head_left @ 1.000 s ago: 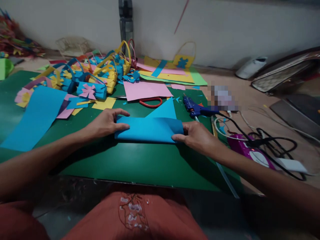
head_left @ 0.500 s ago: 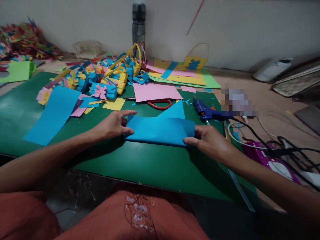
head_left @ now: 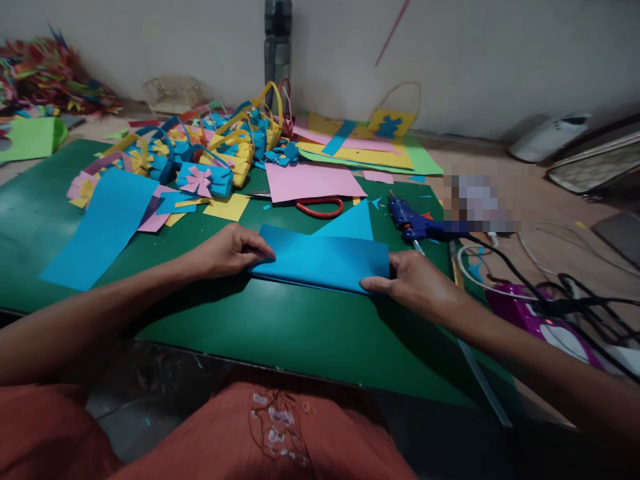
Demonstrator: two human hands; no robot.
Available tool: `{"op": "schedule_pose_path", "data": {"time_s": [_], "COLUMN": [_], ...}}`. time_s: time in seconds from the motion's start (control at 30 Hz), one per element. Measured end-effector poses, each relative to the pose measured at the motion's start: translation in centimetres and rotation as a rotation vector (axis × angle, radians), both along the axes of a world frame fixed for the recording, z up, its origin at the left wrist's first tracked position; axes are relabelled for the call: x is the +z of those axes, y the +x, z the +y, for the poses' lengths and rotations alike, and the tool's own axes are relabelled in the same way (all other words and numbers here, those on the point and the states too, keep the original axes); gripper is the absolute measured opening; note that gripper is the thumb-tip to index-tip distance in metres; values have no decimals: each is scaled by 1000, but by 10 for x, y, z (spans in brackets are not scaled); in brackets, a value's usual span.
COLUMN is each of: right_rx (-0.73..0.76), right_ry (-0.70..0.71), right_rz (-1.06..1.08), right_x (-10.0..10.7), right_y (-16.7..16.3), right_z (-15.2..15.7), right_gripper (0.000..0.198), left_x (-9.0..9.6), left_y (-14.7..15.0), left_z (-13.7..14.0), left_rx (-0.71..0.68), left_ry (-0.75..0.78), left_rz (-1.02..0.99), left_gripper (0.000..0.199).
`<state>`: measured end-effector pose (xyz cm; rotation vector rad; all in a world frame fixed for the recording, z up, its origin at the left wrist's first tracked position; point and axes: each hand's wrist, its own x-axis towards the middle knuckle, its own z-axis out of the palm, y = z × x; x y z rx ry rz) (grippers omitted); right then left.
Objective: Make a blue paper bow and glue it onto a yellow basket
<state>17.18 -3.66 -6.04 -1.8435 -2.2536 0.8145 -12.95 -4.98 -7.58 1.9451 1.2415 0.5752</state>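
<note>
A folded sheet of blue paper (head_left: 320,257) lies in front of me, its folded edge toward me. My left hand (head_left: 239,252) pinches its left end, thumb and fingers pressed together there. At the right end, my right hand (head_left: 407,277) grips the paper with the thumb on the near side and the fingers hidden behind. Just beyond the fold lies a blue paper triangle (head_left: 353,223). Red-handled scissors (head_left: 320,209) rest partly under a pink sheet (head_left: 313,181).
Small paper baskets (head_left: 205,180) with flowers crowd the back left, near a blue strip (head_left: 103,227). A blue glue gun (head_left: 415,223) lies on the right, its cord running toward a purple power strip (head_left: 530,313). Everything stands around a green board (head_left: 280,333).
My left hand's fingers have closed from a spread pose onto the paper's left end. My right thumb has slid slightly left along the near edge.
</note>
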Motion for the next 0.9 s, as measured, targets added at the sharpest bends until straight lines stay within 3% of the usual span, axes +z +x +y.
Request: {"op": "schedule_pose_path", "data": {"time_s": [0.3, 0.57, 0.9], "right_rx": [3, 21, 16], "right_ry": [50, 58, 47], "right_rz": [-86, -108, -104], "right_x": [2, 1, 2], "right_y": [-1, -1, -2], "right_z": [-2, -2, -2], "right_gripper": [42, 41, 42], "left_x": [0, 4, 3], "left_y": [-6, -5, -8], "left_z": [6, 6, 7], "left_rx": [-33, -44, -83], "left_ry": [-110, -215, -254], "left_rz": [76, -35, -18], "left_gripper": [21, 20, 20]}}
